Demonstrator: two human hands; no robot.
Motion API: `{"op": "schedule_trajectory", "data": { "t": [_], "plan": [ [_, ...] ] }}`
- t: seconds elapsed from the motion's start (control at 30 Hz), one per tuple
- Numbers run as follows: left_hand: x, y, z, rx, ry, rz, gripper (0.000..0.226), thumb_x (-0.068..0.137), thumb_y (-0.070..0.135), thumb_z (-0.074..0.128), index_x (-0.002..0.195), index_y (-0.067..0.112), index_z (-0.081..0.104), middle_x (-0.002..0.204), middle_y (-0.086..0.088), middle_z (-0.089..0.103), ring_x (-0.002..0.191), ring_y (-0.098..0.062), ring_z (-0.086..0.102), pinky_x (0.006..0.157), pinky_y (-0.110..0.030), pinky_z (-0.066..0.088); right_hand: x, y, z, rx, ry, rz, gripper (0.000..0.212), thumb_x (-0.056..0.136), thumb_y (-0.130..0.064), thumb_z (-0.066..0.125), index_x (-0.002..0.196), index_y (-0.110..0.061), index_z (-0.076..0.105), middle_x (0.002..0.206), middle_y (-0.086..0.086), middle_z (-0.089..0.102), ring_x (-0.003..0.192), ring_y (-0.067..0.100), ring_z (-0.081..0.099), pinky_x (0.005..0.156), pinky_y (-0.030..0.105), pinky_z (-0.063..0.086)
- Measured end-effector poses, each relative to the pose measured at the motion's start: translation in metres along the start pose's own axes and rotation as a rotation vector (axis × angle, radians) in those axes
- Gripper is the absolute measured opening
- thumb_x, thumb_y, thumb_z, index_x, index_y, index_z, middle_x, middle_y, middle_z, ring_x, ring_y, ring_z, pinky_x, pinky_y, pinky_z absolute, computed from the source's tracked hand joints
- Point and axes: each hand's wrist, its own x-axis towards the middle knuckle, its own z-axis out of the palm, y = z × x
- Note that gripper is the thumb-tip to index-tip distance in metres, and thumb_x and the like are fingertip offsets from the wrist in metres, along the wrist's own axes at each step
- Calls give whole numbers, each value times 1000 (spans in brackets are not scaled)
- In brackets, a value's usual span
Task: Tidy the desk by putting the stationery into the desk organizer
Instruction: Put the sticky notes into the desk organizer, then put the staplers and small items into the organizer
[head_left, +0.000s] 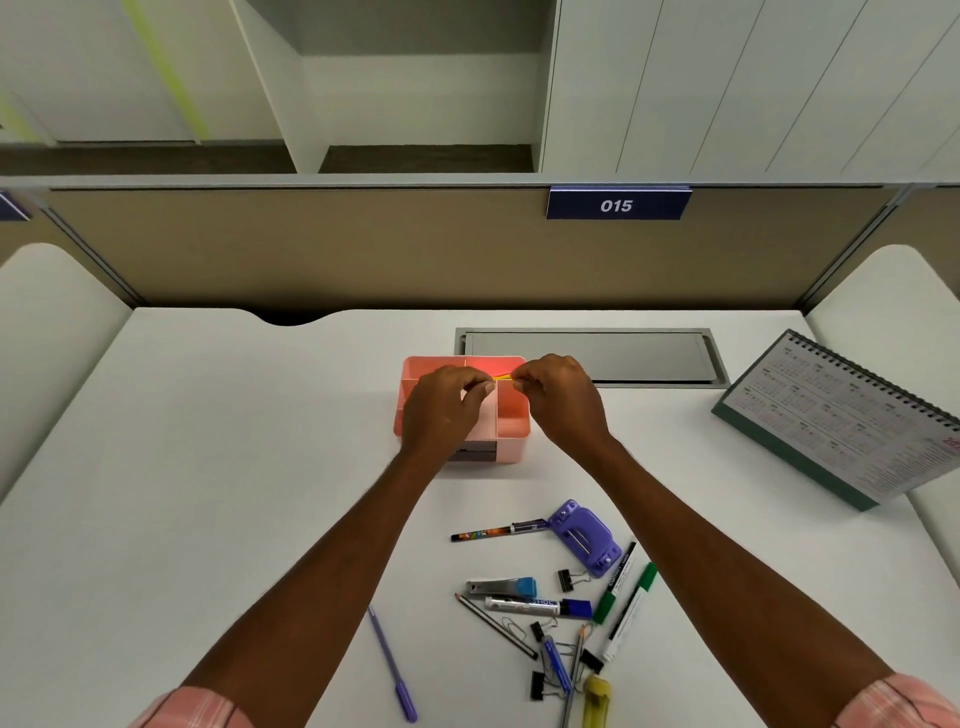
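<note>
One surface: white, carries everything below.
Desk calendar: spiral-bound, dark green base, stands tilted at far right, well apart from the rest.
Desk organizer: pink plastic box with rounded corners, upright past mid-surface; thin walls split it into several open-top compartments; grey drawer-like front on the near side.
Left hand: over the organizer's left half, fingers curled, fingertips pinching one end of the yellow piece.
Right hand: over the organizer's right edge, fingers curled, pinching the other end.
Hole punch: purple, lies on the surface nearer the person than the organizer.
Green marker: green cap, lies slanted just right of the punch.
Purple pen: lies alone, left of the pile.
Patterned pen: its tip is close to the punch.
Blue-capped marker: in the pile, among pencils.
Binder clip: black, just below the punch.
Yellow piece: thin, short, held level between both hands above the organizer's far compartments; cannot tell what it is.
</note>
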Motion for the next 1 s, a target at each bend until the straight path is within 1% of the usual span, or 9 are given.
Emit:
{"op": "schedule_trajectory", "data": {
  "t": [0.1, 0.17, 0.23, 0.33, 0.5, 0.67, 0.77, 0.87, 1.0],
  "plan": [
    [-23, 7, 7, -22, -11, -10, 23, 98, 34, 70, 112, 19, 81, 110, 1, 80, 95, -18, 72, 88, -34, 60, -25, 5, -2, 44, -27, 39, 17, 97, -24, 71, 109, -16, 79, 105, 4, 76, 96, 24, 65, 79, 35, 55],
    [-39, 11, 12, -32, -41, -26, 22, 98, 35, 69, 112, 21, 80, 109, 3, 80, 95, -17, 72, 85, -33, 60, -45, 15, 0, 47, -83, 100, 16, 96, -27, 70, 109, -21, 78, 101, 1, 74, 96, 21, 64, 77, 35, 55],
    [-54, 16, 17, -32, -87, -39, 22, 99, 34, 68, 114, 21, 80, 109, 3, 79, 94, -17, 72, 81, -28, 57, -68, 28, 2, 49, -167, 177, 18, 95, -33, 71, 110, -26, 75, 99, -3, 69, 96, 19, 63, 77, 35, 54],
    [-75, 19, 25, -25, -163, -14, 21, 100, 31, 68, 113, 21, 79, 107, 3, 80, 91, -15, 71, 79, -24, 53, -104, 43, 2, 67, -288, 273, 30, 92, -40, 73, 119, -27, 70, 109, -5, 65, 103, 18, 61, 83, 36, 54],
    [-103, 17, 40, -59, -256, -36, 16, 97, 35, 71, 108, 28, 80, 100, 12, 79, 86, -5, 68, 82, -31, 60, -146, 53, 3, -49, -393, 371, 58, 86, -49, 76, 136, -27, 56, 135, -1, 59, 122, 19, 55, 93, 32, 52],
    [-121, 18, 52, -51, -314, -113, 15, 96, 33, 71, 105, 28, 81, 100, 13, 79, 86, -6, 69, 82, -33, 60, -172, 52, 1, -221, -465, 362, 81, 80, -55, 80, 145, -23, 46, 140, 1, 54, 126, 21, 52, 95, 33, 51],
    [-128, 19, 58, -35, -361, -160, 17, 97, 30, 70, 110, 26, 80, 106, 8, 79, 91, -8, 70, 87, -32, 60, -181, 52, 2, -266, -440, 324, 71, 83, -47, 79, 141, -21, 47, 135, 2, 55, 120, 20, 52, 90, 31, 51],
    [-133, 18, 63, -31, -379, -186, 17, 96, 29, 70, 109, 27, 80, 106, 8, 79, 92, -8, 71, 89, -35, 61, -184, 49, 2, -254, -397, 314, 61, 83, -39, 79, 133, -20, 51, 126, 2, 59, 111, 18, 54, 84, 29, 52],
    [-136, 23, 65, -58, -370, -184, 18, 97, 24, 70, 112, 20, 80, 109, 4, 79, 95, -9, 72, 92, -31, 60, -183, 48, -3, -213, -403, 340, 57, 84, -43, 78, 131, -20, 53, 122, 0, 61, 108, 16, 56, 83, 28, 52]
  ]
}}
